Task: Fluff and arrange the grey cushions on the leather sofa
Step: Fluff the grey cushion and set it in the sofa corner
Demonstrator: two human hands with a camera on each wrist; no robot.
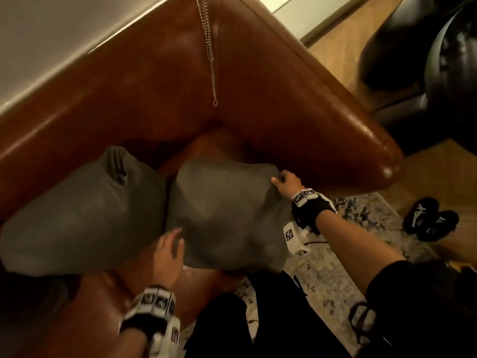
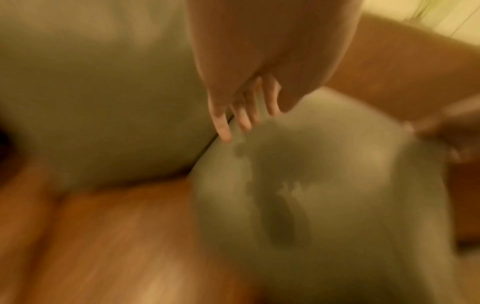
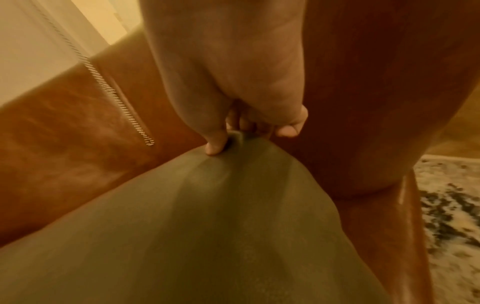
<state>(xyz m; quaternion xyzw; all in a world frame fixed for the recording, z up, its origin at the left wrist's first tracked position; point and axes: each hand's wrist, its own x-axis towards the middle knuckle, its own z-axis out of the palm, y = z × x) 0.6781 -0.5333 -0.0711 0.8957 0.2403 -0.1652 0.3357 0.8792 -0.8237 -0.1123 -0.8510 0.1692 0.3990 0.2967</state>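
A metal bead chain (image 1: pixel 210 52) hangs down from above, its looped end low in the view. A patterned rug (image 1: pixel 333 277) covers part of the wooden floor (image 1: pixel 436 166). A pair of black shoes (image 1: pixel 429 222) sits where the rug meets the floor. A dark, shiny, rounded piece of furniture (image 1: pixel 423 55) stands farther back beside a pale wall (image 1: pixel 51 29).

Your forearms are bare. Each wrist wears a black strap (image 1: pixel 313 210) carrying white blocks (image 1: pixel 293 235) printed with black square markers. A black sleeve (image 1: pixel 402 288) covers your right upper arm, and you wear black trousers (image 1: pixel 219 329).
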